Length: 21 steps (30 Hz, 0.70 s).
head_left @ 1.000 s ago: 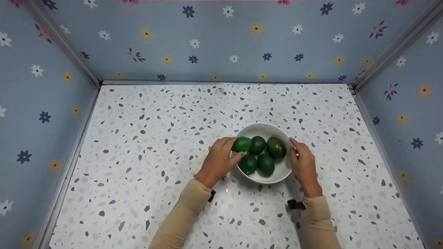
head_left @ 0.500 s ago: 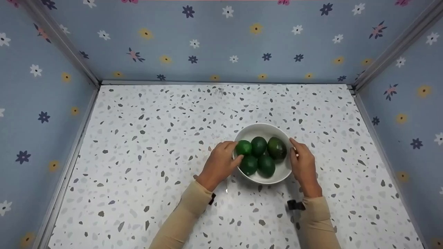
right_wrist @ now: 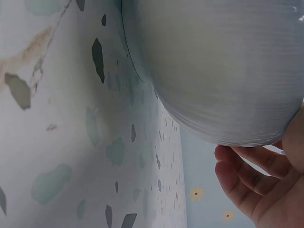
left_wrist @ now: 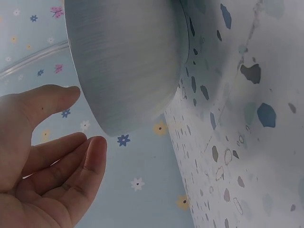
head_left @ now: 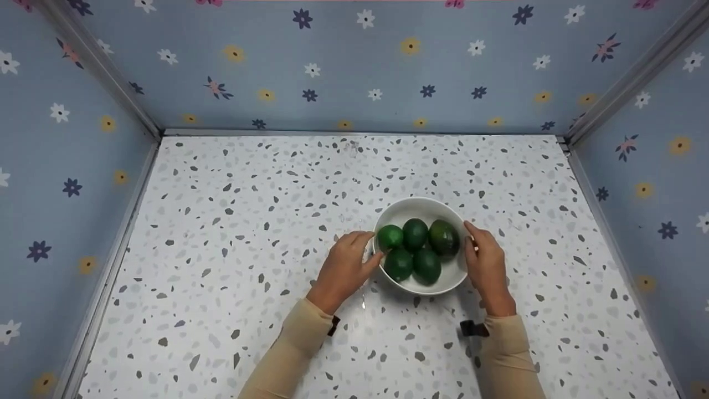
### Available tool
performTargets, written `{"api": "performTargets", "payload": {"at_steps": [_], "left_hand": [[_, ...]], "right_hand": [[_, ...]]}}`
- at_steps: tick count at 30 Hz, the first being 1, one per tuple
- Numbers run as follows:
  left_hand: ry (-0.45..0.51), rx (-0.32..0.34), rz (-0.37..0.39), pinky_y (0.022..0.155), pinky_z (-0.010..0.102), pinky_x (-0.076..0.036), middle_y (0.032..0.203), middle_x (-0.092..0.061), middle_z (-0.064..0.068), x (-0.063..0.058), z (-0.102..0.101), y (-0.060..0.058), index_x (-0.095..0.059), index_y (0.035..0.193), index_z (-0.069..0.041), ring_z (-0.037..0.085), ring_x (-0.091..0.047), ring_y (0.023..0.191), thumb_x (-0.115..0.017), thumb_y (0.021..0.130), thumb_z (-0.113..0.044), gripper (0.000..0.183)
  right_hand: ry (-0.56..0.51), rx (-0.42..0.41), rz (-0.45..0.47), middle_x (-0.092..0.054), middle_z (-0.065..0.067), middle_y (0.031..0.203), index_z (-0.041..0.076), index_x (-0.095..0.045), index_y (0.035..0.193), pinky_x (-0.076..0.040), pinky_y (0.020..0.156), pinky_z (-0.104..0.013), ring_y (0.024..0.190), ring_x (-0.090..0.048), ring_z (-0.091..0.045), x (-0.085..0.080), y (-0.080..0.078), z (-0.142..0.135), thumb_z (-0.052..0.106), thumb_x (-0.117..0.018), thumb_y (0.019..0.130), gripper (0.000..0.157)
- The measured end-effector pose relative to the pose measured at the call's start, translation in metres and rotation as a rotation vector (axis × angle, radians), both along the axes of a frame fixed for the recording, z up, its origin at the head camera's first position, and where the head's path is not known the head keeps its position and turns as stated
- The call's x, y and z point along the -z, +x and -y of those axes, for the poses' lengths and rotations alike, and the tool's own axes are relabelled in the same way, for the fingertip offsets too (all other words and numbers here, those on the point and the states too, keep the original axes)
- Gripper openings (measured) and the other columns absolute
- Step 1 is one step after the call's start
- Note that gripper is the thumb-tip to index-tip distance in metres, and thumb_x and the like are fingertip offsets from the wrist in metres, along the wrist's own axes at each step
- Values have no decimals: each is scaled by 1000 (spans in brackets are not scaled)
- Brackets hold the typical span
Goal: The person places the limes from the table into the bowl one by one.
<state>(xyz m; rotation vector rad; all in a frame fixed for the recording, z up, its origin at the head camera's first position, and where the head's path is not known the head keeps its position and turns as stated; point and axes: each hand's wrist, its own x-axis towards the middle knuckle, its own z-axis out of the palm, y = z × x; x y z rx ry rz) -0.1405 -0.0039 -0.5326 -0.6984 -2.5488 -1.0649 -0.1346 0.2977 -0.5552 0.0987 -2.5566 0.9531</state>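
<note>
A white bowl (head_left: 424, 289) stands on the speckled table. Inside it lie a bright green, lime-like fruit (head_left: 390, 237) at the left and several darker, avocado-like fruits, among them one with a brownish tinge (head_left: 444, 238) at the right. At the bowl's left rim my left hand (head_left: 343, 267) holds nothing; its thumb and fingers are parted, and the left wrist view shows them just off the outer wall (left_wrist: 128, 66). My right hand (head_left: 487, 263) rests against the bowl's right side, its loosely bent fingers (right_wrist: 232, 178) touching the wall from outside in the right wrist view.
The white table (head_left: 249, 194) with grey flecks has a flower-patterned blue panel (head_left: 354, 66) behind it and similar panels at both sides. A dark strap piece (head_left: 473, 328) shows at the right wrist, another (head_left: 333, 326) at the left.
My left hand has lowered the bright green fruit into the bowl, let go of it and drawn back left, out over the rim. The right hand and the bowl have stayed put.
</note>
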Motion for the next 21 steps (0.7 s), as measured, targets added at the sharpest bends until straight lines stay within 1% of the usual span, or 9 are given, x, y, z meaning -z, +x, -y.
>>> {"api": "performTargets", "payload": {"at_steps": [4, 7, 11, 15, 21], "left_hand": [[-9, -17, 1, 94, 39, -51, 111, -69, 14, 1, 3, 5, -68, 117, 3, 29, -64, 106, -78, 89, -21, 38], [-18, -34, 16, 95, 38, -51, 113, -69, 14, 1, 5, 8, -68, 118, 3, 28, -64, 108, -77, 90, -23, 39], [-24, -62, 22, 98, 39, -49, 116, -68, 14, 1, 8, 12, -68, 119, 1, 28, -64, 110, -75, 91, -26, 40], [-26, -88, 3, 98, 38, -49, 116, -68, 13, 3, 13, 15, -68, 120, 1, 27, -63, 111, -75, 91, -25, 39], [-30, -121, -23, 94, 39, -52, 116, -69, 13, 4, 19, 18, -69, 120, 1, 27, -64, 110, -76, 91, -27, 41]], "right_hand": [[0, 1, 2, -66, -20, 110, 0, -62, 133, -55, 71, -46, 88, -64, -30, 1, 0, 0, -3, -60, 97, 36], [6, 2, 3, -65, -20, 110, -1, -62, 133, -55, 71, -46, 89, -64, -31, 1, 0, 1, -3, -59, 97, 36], [21, -1, -2, -65, -21, 110, -1, -62, 133, -55, 73, -46, 90, -64, -31, 0, -1, 1, -4, -60, 97, 36], [49, -9, -20, -65, -21, 109, -1, -63, 132, -55, 73, -44, 90, -64, -31, -1, 0, 1, -2, -62, 96, 36], [106, -8, -79, -65, -20, 109, -3, -64, 129, -56, 70, -43, 88, -66, -30, -2, 0, -1, 1, -66, 96, 34]]}}
